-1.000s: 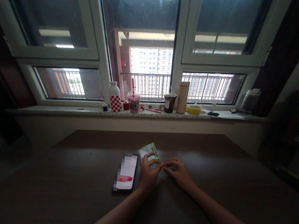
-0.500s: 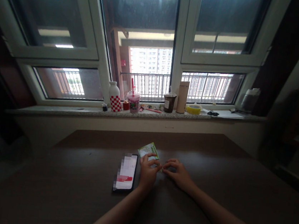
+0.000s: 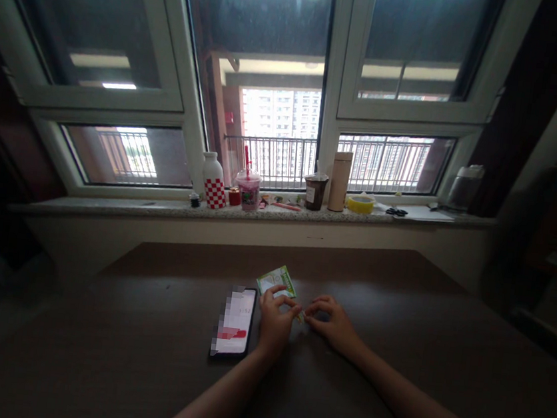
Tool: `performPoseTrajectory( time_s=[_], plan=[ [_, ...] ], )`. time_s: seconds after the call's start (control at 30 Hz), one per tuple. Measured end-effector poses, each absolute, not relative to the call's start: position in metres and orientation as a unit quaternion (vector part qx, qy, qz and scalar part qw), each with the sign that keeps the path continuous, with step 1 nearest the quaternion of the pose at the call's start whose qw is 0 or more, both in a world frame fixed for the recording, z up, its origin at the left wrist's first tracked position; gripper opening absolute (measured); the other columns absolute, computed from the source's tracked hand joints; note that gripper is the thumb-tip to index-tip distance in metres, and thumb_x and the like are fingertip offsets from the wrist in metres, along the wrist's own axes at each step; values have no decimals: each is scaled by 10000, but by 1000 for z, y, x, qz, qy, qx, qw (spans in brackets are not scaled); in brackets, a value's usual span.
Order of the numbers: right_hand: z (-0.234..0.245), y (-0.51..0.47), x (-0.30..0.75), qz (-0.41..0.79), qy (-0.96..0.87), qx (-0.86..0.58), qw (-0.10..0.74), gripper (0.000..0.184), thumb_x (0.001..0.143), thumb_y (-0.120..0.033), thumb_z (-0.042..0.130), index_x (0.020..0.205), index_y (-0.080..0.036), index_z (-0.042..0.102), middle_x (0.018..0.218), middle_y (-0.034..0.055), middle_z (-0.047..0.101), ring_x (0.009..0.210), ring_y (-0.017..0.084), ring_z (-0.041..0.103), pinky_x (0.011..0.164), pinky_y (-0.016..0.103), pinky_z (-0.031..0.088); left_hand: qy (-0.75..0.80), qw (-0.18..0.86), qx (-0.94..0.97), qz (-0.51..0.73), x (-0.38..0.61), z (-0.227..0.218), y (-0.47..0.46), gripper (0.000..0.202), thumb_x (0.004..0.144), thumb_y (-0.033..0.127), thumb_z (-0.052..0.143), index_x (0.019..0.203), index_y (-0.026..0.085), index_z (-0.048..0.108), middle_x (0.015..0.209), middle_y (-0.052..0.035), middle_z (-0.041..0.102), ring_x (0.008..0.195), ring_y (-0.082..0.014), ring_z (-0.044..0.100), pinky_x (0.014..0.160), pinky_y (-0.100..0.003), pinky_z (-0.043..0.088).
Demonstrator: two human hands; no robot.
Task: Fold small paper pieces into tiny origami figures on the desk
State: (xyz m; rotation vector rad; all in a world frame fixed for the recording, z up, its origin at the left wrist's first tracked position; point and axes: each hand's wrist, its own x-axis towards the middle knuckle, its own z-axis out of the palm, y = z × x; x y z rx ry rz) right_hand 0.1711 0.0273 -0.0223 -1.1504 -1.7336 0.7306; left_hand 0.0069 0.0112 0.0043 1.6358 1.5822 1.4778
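On the dark wooden table (image 3: 397, 316), my left hand (image 3: 274, 319) and my right hand (image 3: 333, 322) meet with fingertips pinched together over something small that I cannot make out. A green and white packet (image 3: 275, 280) lies flat just beyond my left hand, partly under its fingers. A phone (image 3: 235, 321) with a lit screen lies face up directly left of my left hand.
On the stone window sill (image 3: 133, 204) stand a red-checked white bottle (image 3: 214, 181), a pink lidded cup with a straw (image 3: 249, 189), a dark cup (image 3: 315, 192), a tall beige flask (image 3: 340, 181), a yellow tape roll (image 3: 361, 204) and a jug (image 3: 464, 188).
Both hands have stayed at the same spot beside the packet, with only small finger shifts at the pinch. The phone and packet have not moved.
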Motion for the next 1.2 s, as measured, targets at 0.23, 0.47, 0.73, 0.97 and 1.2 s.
performPoseTrajectory(
  time_s=[0.23,0.47,0.73,0.97,1.2],
  plan=[
    [-22,28,171,277,-700,-475,456,112,713,-324,723,755,-222,742,997,76,614,1059,245,551,987,394,408,554,212,595,543,7,6,10,97,697,150,704,626,213,685,1082,-51,626,1104,-260,523,993,-439,382],
    [-17,31,176,288,-681,-471,481,195,741,-407,695,769,-215,717,861,54,659,923,224,593,897,366,463,544,207,618,529,9,-2,14,244,706,306,745,940,237,738,1171,-74,588,1190,-276,465,1057,-437,348],
    [-19,30,174,291,-685,-460,483,194,746,-405,697,773,-215,723,884,60,661,963,232,589,930,384,450,528,214,645,510,9,-11,19,59,764,260,681,742,218,715,1182,-71,592,1200,-264,458,1077,-450,316],
    [-24,30,171,278,-701,-461,468,190,729,-400,726,809,-228,730,945,65,652,1014,232,573,978,398,426,521,211,640,524,10,-14,20,83,770,174,627,703,205,667,1183,-68,596,1199,-246,468,1056,-427,345],
    [-21,31,172,276,-695,-458,480,214,788,-423,650,757,-216,695,914,66,684,1059,249,577,972,391,418,527,195,656,505,10,-13,20,41,773,255,673,773,215,683,1155,-61,591,1174,-251,487,1058,-442,321]
  ],
)
